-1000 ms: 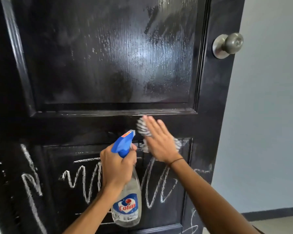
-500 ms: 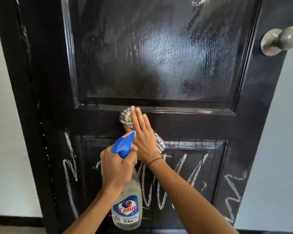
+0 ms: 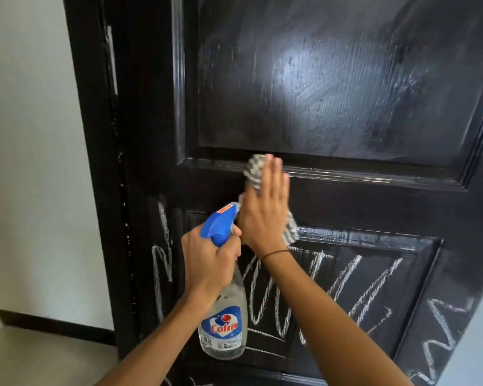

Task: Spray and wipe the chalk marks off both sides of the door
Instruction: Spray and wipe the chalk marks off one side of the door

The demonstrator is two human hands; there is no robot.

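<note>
A black panelled door (image 3: 346, 79) fills most of the head view. The upper panel is seen glossy, with wet streaks and a faint haze across it. White chalk marks (image 3: 318, 291) (zigzags and loops) are seen on the lower panel, on the left stile and on the right stile low down.

The right hand (image 3: 265, 210) is laid flat, fingers straight and together, pressing a cloth (image 3: 253, 169) against the rail between the two panels. The cloth is checked grey and white; it is seen bunched above the fingertips at the moulding of the upper panel and again below the palm, at the top edge of the lower panel. A thin dark band is worn at the right wrist.

The left hand (image 3: 207, 263) is clenched around the neck of a spray bottle (image 3: 223, 327), held upright just left of the right wrist, in front of the lower panel. The blue trigger head (image 3: 218, 224) is pointed up and right, toward the door. The clear bottle carries a blue "Colin" label.

A pale wall (image 3: 34, 162) and dark skirting are noted at left.
</note>
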